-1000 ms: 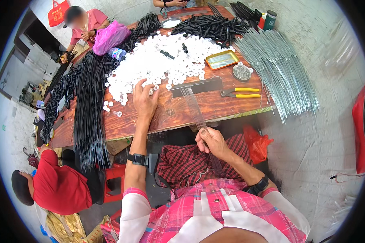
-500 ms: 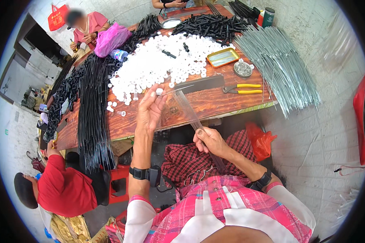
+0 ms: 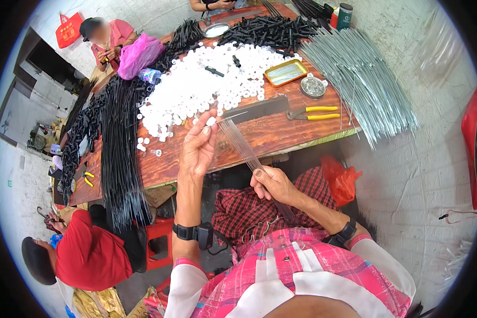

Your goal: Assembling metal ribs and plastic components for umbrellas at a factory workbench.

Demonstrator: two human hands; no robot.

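Note:
My left hand (image 3: 198, 150) is raised over the table's near edge, its thumb and fingers pinching a small white plastic cap (image 3: 211, 121). A thin pale pin or wire (image 3: 235, 115) runs rightward from the cap, across the wire tips. A fan of thin metal wires (image 3: 242, 146) is gripped in my right hand (image 3: 274, 184), closed round their lower part above my lap. The wires' upper ends reach close to the cap; I cannot tell whether they touch it. Just beyond them lies a dark flat bar (image 3: 262, 108) on the wooden table (image 3: 196, 165).
Past my hands spreads a heap of white caps (image 3: 188, 79). Black rods (image 3: 123, 153) lie left, silver wires (image 3: 363, 79) right. Yellow-handled pliers (image 3: 315, 113), a yellow-rimmed tray (image 3: 286, 72) and a round tin (image 3: 313, 86) are nearby. A co-worker in red (image 3: 90, 252) sits at left.
Both my hands keep their grips, with the cap and wires still close together. At left, the co-worker's hand has left the table; yellow-handled pliers show there. The view has shifted slightly.

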